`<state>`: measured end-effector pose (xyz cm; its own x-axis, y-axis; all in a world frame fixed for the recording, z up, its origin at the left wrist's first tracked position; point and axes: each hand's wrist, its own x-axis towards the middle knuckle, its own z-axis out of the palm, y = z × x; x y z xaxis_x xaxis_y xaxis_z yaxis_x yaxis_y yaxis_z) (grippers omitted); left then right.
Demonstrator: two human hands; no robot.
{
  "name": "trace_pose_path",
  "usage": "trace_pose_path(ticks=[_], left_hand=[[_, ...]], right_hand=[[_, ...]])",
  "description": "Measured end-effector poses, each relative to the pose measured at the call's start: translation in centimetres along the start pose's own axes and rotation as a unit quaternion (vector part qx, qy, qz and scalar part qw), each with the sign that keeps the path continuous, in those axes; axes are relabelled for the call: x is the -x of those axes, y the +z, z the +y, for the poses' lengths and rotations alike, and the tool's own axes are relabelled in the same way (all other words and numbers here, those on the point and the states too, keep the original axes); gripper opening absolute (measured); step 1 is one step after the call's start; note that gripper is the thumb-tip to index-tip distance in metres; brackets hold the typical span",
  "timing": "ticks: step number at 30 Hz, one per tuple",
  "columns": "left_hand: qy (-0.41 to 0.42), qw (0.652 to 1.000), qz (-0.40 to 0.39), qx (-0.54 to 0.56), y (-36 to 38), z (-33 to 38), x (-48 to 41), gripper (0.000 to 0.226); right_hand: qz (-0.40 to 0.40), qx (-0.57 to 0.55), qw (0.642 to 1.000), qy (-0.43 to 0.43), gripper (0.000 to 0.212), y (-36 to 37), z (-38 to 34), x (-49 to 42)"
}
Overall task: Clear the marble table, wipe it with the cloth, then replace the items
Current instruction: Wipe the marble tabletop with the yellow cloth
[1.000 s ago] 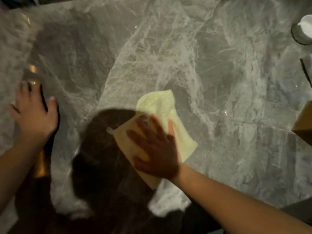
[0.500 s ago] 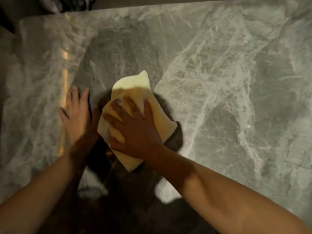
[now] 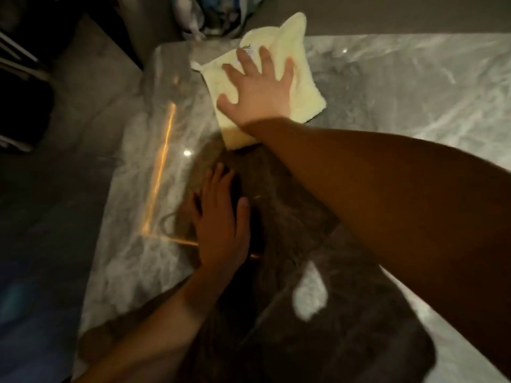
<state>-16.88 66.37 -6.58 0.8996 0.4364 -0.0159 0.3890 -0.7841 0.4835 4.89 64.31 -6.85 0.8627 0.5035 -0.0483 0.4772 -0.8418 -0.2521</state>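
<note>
Where the right hand (image 3: pixel 260 87) presses, cloth (image 3: pixel 301 87) hides.

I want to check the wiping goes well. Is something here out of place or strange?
One small thing: a corner of the cloth pokes past the far edge of the marble table, under the flat right hand. The left hand rests flat on the marble. No spill or damage shows.

Looks like a home, dimly lit. Polished grey marble counter (image 3: pixel 401 87), patterned bag (image 3: pixel 221 15) on the floor beyond its far edge.
</note>
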Motion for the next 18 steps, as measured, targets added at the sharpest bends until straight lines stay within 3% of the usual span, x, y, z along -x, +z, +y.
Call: trace_pose_path(ticks=[8, 15, 18], left_hand=[[-0.002, 1.0, -0.007, 0.007, -0.2, -0.1, -0.2, 0.048], [0.045, 0.996, -0.013, -0.078, 0.2, -1.0, -0.4, 0.055], [0.097, 0.988, -0.048, -0.106, -0.1, 0.4, -0.5, 0.056]], right_hand=[[-0.007, 0.013, 0.998, -0.064, 0.054, -0.8, 2.4, 5.3], [-0.036, 0.008, 0.998, -0.055, 0.056, -0.7, 5.2, 22.8], [-0.022, -0.059, 0.998, -0.01, 0.056, -1.2, 5.2, 31.0]])
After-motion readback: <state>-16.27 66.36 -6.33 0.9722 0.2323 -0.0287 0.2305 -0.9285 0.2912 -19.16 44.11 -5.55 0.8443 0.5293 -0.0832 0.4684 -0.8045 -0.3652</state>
